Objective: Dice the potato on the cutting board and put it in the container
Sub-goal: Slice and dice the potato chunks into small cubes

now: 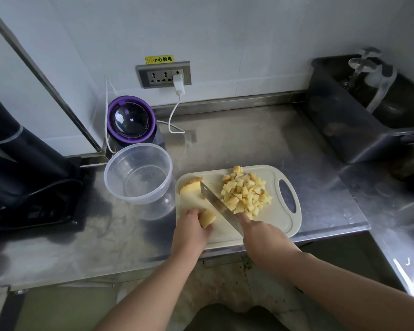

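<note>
1. The cutting board (276,220) lies on the steel bench (249,139) at its near edge, with the handle hole at the right end.
2. The left hand (190,225) is at the near left corner of the board. Its fingers curl over a potato chunk (208,217) and hold it down against the board.
3. The right hand (263,237) is wrapped round the handle of a knife (219,204), so the handle is hidden. One finger reaches forward toward the blade.
4. The blade runs slantwise from the right hand toward the far left. Its tip is just beside a potato slice (190,186) that lies alone at the far left corner of the board. I cannot tell whether the edge touches the board.
5. A heap of potato dice (245,193) sits on the right half of the board, pressed up against the right side of the blade.
6. The clear round container (139,199) stands on the bench just left of the board, with no potato in it.
7. Beyond the container, by the wall, stands a purple-rimmed blender (132,120). A white cable runs from it to a charger (178,84) in the wall socket (164,75).
8. A dark tub (344,120) sits at the far right, and a black appliance (22,163) at the left.
</note>
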`<state>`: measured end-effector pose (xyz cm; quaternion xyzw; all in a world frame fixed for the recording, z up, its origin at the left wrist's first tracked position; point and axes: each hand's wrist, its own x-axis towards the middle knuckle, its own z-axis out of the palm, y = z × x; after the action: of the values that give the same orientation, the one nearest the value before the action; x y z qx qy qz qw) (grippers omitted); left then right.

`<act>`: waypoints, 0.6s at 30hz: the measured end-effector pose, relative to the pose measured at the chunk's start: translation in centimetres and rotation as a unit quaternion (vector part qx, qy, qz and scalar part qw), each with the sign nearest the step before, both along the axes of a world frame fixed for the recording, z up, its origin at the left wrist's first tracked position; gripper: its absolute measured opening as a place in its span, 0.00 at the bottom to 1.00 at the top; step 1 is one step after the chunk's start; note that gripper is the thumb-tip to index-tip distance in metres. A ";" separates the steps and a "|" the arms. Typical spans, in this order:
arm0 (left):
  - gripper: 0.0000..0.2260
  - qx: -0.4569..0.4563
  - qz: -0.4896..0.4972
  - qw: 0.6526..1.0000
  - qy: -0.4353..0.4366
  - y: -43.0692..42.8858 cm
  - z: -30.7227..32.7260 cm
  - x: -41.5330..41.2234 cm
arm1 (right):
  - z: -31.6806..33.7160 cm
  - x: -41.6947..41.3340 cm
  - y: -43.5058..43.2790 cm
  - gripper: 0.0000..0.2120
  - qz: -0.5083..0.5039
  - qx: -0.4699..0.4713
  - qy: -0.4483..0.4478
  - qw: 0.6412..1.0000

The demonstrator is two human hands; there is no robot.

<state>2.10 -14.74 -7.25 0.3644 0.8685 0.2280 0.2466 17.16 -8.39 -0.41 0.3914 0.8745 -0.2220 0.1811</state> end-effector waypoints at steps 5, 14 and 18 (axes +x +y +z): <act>0.14 0.013 0.006 1.000 0.006 -0.1 0.2 0.3 | 0.6 -0.1 -1.3 0.25 0.028 0.000 -0.013 1.000; 0.10 0.021 0.022 1.000 0.002 0.0 0.4 0.3 | 0.9 -0.3 -1.6 0.25 0.035 -0.001 -0.018 0.999; 0.10 0.016 0.026 1.000 0.002 0.1 0.4 0.2 | 1.1 -0.4 -1.5 0.26 0.044 -0.001 -0.023 0.999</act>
<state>2.29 -14.69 -6.87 0.3461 0.8744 0.2475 0.2331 16.80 -9.90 0.71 0.3572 0.8863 -0.2059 0.2109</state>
